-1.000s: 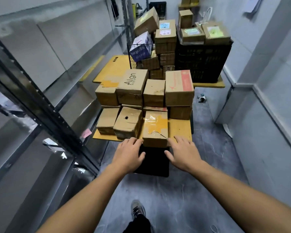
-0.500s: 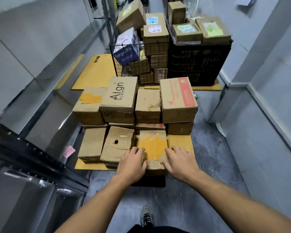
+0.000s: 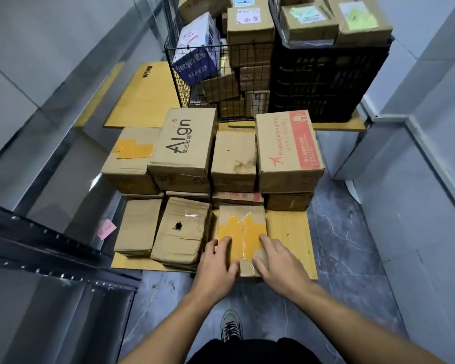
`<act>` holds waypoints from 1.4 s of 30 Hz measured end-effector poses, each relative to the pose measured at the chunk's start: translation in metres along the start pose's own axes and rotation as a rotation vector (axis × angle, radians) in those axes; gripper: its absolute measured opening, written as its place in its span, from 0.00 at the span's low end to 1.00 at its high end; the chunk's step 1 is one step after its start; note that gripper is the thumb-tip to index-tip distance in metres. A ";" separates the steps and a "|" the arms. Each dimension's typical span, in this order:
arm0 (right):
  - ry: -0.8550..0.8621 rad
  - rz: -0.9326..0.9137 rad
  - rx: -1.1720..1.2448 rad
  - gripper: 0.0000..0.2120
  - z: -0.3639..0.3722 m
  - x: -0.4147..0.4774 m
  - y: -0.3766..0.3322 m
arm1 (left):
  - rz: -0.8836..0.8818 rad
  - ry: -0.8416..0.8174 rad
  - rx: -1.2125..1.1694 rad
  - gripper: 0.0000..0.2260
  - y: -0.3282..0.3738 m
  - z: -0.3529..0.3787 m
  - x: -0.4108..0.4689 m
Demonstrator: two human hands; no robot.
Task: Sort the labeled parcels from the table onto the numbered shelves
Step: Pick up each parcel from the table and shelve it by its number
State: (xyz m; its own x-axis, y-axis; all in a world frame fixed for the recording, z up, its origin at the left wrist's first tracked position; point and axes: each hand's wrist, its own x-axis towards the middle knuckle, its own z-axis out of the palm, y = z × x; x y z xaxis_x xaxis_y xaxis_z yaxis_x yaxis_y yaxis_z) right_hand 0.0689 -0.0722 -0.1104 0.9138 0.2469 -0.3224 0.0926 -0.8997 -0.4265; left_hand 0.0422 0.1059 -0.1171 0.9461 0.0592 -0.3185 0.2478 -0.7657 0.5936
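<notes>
Left hand [image 3: 217,261] and right hand [image 3: 279,261] rest open on the yellow-taped parcel [image 3: 243,229]. Loose tape may slip; neighbouring holed box [image 3: 180,229] could snag.

1. The near end of the yellow-taped parcel [image 3: 242,232] lies under the left hand [image 3: 216,266] and right hand [image 3: 279,266]; how far the fingers curl over its edges cannot be told.
2. Both palms face down, so any contact beneath them is hidden.
3. Far beyond the hands, the stacked boxes in the wire basket [image 3: 184,74] and on the black crate [image 3: 323,82] are cut off by the top edge; their label writing is too small to read.
4. Left of the left hand, the pink note [image 3: 106,229] on the shelf carries writing too small to read.
5. Beyond the hands, the lower boxes under the "Align" box [image 3: 184,143] show only thin strips.
</notes>
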 end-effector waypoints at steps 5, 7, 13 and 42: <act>0.008 -0.011 0.182 0.28 -0.007 -0.005 0.005 | 0.025 0.115 -0.083 0.25 0.002 0.000 -0.012; 0.046 -0.038 0.258 0.28 -0.014 -0.006 0.007 | 0.067 0.196 -0.141 0.23 0.007 -0.003 -0.018; 0.179 -0.131 0.441 0.27 -0.035 -0.022 0.014 | 0.117 0.377 -0.419 0.19 0.031 -0.007 -0.044; -0.019 -0.339 0.821 0.34 -0.083 -0.062 0.042 | 0.173 0.593 -0.627 0.29 0.099 -0.002 -0.093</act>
State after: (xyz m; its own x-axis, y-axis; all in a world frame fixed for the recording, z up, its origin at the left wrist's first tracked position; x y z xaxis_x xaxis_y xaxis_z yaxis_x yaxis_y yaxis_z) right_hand 0.0490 -0.1550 -0.0378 0.8814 0.4656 -0.0799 0.0374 -0.2374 -0.9707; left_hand -0.0205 0.0258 -0.0268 0.8905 0.4308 0.1465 -0.0050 -0.3125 0.9499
